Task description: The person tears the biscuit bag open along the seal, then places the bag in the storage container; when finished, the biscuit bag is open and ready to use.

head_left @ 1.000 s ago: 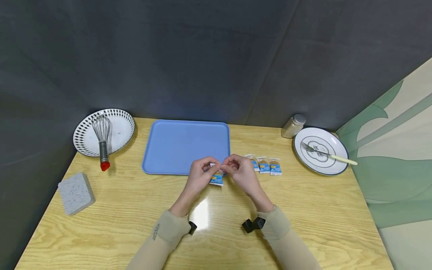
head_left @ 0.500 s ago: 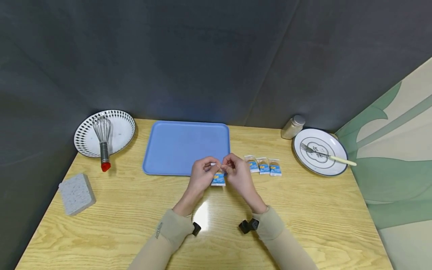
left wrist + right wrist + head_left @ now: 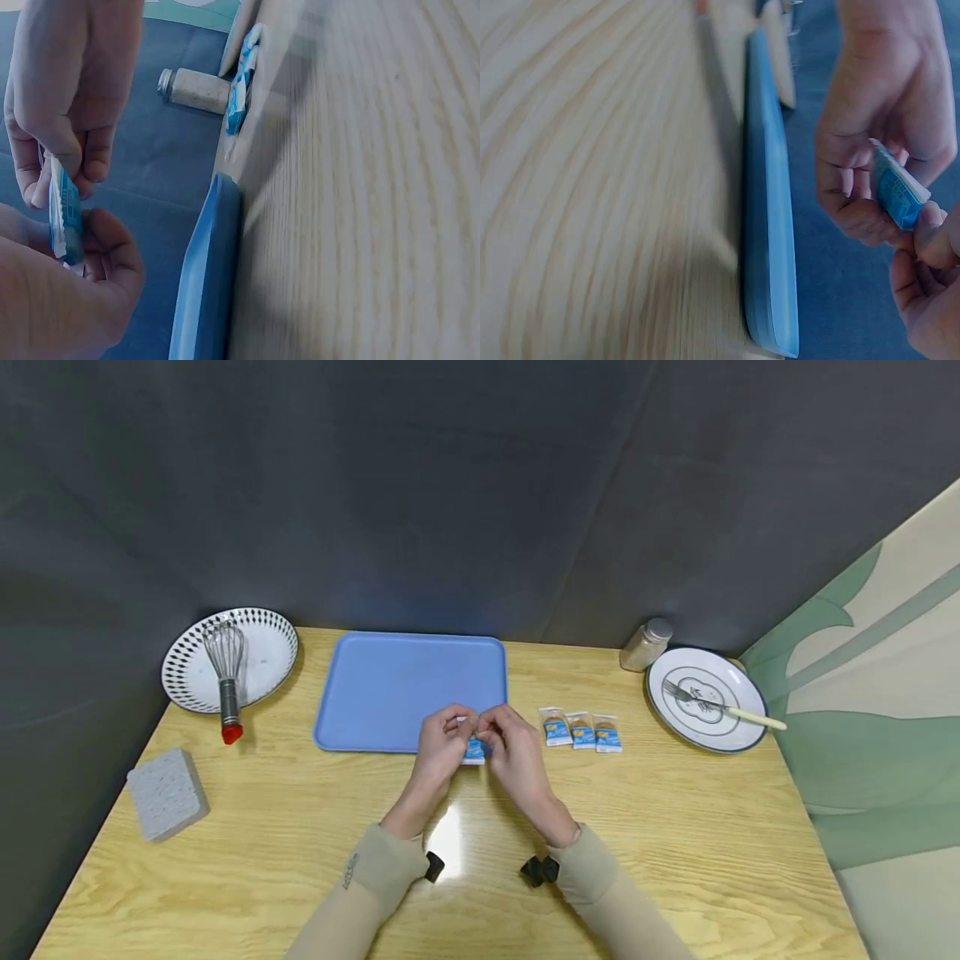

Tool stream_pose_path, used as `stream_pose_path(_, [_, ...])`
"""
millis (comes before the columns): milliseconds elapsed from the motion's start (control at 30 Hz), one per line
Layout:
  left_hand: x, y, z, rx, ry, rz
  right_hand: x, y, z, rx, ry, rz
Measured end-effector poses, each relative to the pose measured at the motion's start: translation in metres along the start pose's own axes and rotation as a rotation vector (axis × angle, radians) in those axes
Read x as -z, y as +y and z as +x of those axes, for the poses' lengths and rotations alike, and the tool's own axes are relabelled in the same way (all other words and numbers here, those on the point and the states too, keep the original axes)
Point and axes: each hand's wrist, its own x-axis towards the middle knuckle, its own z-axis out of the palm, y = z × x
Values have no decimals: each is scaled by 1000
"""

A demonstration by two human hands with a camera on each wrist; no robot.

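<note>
Between my two hands is a small blue-and-white snack packet (image 3: 473, 752), held up over the front edge of the blue tray (image 3: 412, 689). My left hand (image 3: 437, 750) pinches it from the left with thumb and fingers. From the right, my right hand (image 3: 517, 756) pinches its upper edge, fingertips close to those of the left. In the left wrist view the packet (image 3: 66, 214) appears edge-on between the hands. The right wrist view shows its blue face (image 3: 898, 191). Fingers hide its top, so I cannot tell whether it is torn.
Three similar packets (image 3: 581, 731) lie in a row right of the tray. A plate with a whisk (image 3: 228, 677) stands at the left, above a grey sponge-like block (image 3: 168, 794). At the right are a shaker jar (image 3: 647, 645) and a plate (image 3: 678, 722) with a fork (image 3: 738, 714).
Both hands, with the packet between them, have shifted slightly left. My right hand has drawn away from the row of packets, so the leftmost one now shows fully.
</note>
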Motion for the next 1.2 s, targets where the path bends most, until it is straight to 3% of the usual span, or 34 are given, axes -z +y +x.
stream_pose_path(267, [1, 2, 1, -88, 29, 43, -1, -4, -3, -14, 41, 37])
stream_pose_path(433, [13, -7, 11, -62, 85, 41, -4, -18, -10, 28, 14, 73])
stream_pose_path(567, [20, -7, 11, -39, 94, 15, -7, -20, -11, -16, -1, 101])
stream_pose_path(733, [20, -7, 11, -45, 103, 1, -6, -18, -13, -58, 20, 113])
stream_pose_path(1200, [16, -4, 13, -48, 131, 13, -8, -21, -26, -61, 9, 141])
